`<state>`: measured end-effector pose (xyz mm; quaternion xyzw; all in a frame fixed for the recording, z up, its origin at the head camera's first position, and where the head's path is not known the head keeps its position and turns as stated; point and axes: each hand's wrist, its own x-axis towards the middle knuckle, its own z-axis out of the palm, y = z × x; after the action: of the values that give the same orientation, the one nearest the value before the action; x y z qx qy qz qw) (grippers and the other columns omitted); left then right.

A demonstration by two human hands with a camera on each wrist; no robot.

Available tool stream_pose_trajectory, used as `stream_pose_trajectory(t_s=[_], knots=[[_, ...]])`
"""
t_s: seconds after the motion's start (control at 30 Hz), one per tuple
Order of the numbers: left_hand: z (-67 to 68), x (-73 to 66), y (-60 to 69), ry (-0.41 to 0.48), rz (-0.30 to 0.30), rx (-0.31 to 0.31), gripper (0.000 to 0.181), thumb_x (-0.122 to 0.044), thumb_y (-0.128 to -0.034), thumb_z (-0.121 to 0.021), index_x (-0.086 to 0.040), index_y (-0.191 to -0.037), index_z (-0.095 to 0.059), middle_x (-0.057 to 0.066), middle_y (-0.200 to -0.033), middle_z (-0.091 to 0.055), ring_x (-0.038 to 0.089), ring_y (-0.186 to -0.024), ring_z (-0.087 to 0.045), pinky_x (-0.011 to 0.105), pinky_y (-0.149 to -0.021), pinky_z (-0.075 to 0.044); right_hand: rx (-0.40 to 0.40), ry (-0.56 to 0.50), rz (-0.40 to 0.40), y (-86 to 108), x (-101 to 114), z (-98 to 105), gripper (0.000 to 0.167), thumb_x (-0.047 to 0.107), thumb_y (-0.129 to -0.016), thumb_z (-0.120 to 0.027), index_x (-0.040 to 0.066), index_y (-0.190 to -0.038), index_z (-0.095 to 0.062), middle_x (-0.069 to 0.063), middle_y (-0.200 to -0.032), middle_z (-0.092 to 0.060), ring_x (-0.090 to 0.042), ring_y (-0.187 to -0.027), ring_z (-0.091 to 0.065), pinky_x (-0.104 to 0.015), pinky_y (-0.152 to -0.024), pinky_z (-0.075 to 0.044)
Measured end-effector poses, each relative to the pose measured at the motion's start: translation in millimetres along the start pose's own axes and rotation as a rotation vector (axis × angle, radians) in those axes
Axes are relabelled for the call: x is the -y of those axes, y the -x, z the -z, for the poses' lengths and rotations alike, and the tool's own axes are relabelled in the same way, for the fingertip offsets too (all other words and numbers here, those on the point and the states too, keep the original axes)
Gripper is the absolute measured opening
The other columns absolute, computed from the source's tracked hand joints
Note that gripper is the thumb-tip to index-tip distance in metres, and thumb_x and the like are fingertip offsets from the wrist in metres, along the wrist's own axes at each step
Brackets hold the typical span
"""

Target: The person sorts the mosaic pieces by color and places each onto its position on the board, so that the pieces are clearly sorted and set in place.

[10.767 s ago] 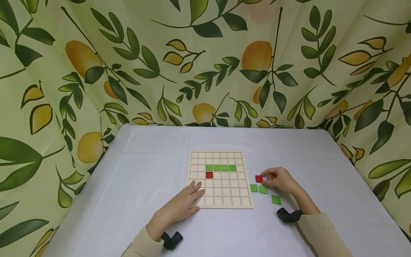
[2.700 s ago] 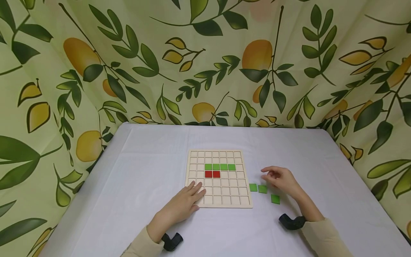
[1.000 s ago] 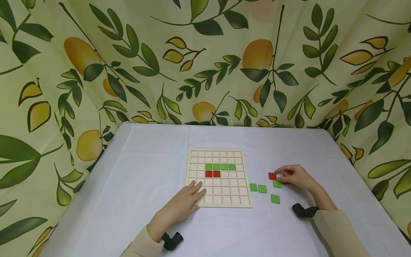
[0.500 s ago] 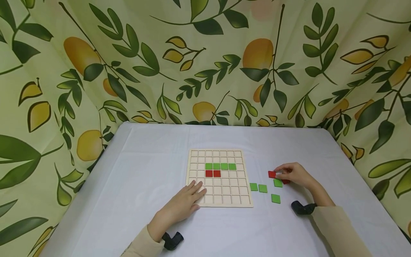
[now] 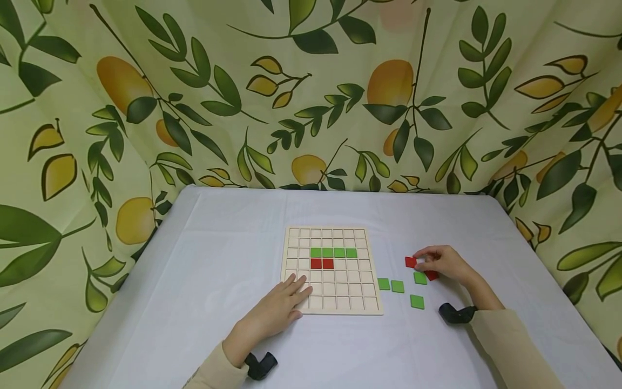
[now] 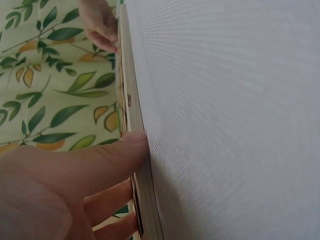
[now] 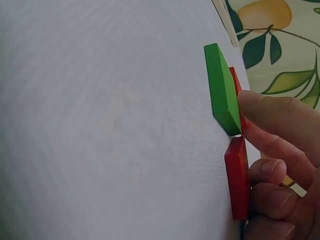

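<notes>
My left hand (image 5: 273, 307) rests on the near left corner of a wooden grid board (image 5: 342, 290), fingers straight. The left wrist view shows its thumb (image 6: 107, 157) along the board's edge (image 6: 131, 85). A row of green tiles (image 5: 333, 253) lies in the board, with two red tiles (image 5: 322, 263) directly below. To the right of the board, my right hand (image 5: 446, 263) pinches the right edge of a red tile (image 5: 410, 262) between thumb and forefinger. Beside that hand lie a green tile (image 5: 420, 278) and another red tile (image 5: 431, 275), partly hidden by the hand.
Loose green tiles lie right of the board: one (image 5: 384, 284) at its edge, one (image 5: 397, 286) beside it, and one (image 5: 417, 301) nearer. A white cloth (image 5: 223, 243) covers the table. A fruit-patterned curtain (image 5: 311, 108) hangs behind and at the sides.
A second red tile has joined the first in the board. A green and two red tiles now lie by my right hand, which has shifted one red tile slightly away. My left hand stays put.
</notes>
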<state>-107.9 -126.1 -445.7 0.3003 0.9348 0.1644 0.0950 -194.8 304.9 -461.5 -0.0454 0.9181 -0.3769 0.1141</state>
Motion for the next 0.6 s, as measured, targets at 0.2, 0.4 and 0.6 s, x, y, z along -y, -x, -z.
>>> stream_pose_trajectory(t_s=[0.2, 0.4, 0.6], knots=[[0.6, -0.7, 0.6, 0.0, 0.008, 0.007, 0.053, -0.021, -0.0926, -0.062, -0.011, -0.143, -0.047, 0.013, -0.156, -0.037, 0.037, -0.147, -0.031, 0.051, -0.117, -0.034, 0.006, -0.011, -0.004, -0.1, 1.6, -1.1, 0.038, 0.017, -0.08, -0.076, -0.006, -0.109, -0.067, 0.003, -0.067, -0.042, -0.006, -0.063, -0.04, -0.021, -0.052, -0.034], [2.1, -1.7, 0.7, -0.002, 0.01, 0.011, 0.054, -0.022, -0.0929, -0.061, -0.011, -0.143, -0.047, 0.013, -0.156, -0.037, 0.036, -0.147, -0.031, 0.051, -0.117, -0.034, -0.002, 0.009, -0.001, 0.4, 4.3, -1.2, 0.037, 0.017, -0.081, -0.075, -0.006, -0.109, -0.067, 0.004, -0.065, -0.042, -0.006, -0.063, -0.041, -0.019, -0.052, -0.035], [1.8, -1.6, 0.4, 0.003, 0.013, 0.017, 0.053, -0.021, -0.0931, -0.061, -0.011, -0.143, -0.047, 0.013, -0.156, -0.037, 0.036, -0.147, -0.031, 0.051, -0.117, -0.034, -0.002, 0.021, 0.01, 1.5, 7.0, -1.7, 0.036, 0.016, -0.082, -0.075, -0.007, -0.108, -0.066, 0.002, -0.066, -0.043, -0.008, -0.062, -0.04, -0.02, -0.051, -0.035]])
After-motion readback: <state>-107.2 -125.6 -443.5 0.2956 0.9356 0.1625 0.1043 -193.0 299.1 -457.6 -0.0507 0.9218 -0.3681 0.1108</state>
